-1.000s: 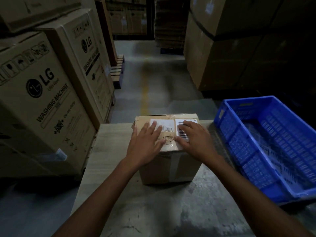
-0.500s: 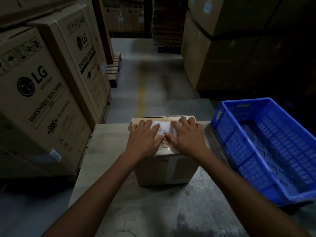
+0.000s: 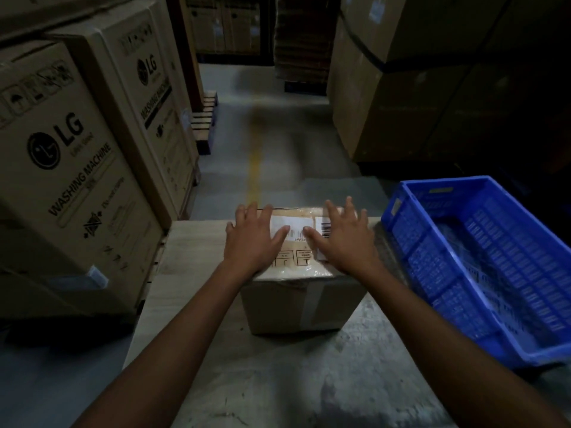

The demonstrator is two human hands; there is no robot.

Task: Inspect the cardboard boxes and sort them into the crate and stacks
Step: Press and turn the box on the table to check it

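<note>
The small brown taped cardboard box (image 3: 304,304) is set on the grey desk (image 3: 278,381), directly beneath both hands. The left hand (image 3: 251,242) and the right hand (image 3: 347,242) are laid flat on its top with fingers straight, and nothing is gripped. Compared with half a second ago, the hands are spread apart, so the white label (image 3: 292,225) between them is uncovered; inspection is judged to be under way. The blue plastic crate (image 3: 432,261) is seen just right of the right hand.

A taped cardboard box (image 3: 304,291) at the table's (image 3: 278,381) far edge is pressed by the flat left hand (image 3: 253,239) and right hand (image 3: 347,239); a blue crate (image 3: 482,273) is seen at the right edge.
</note>
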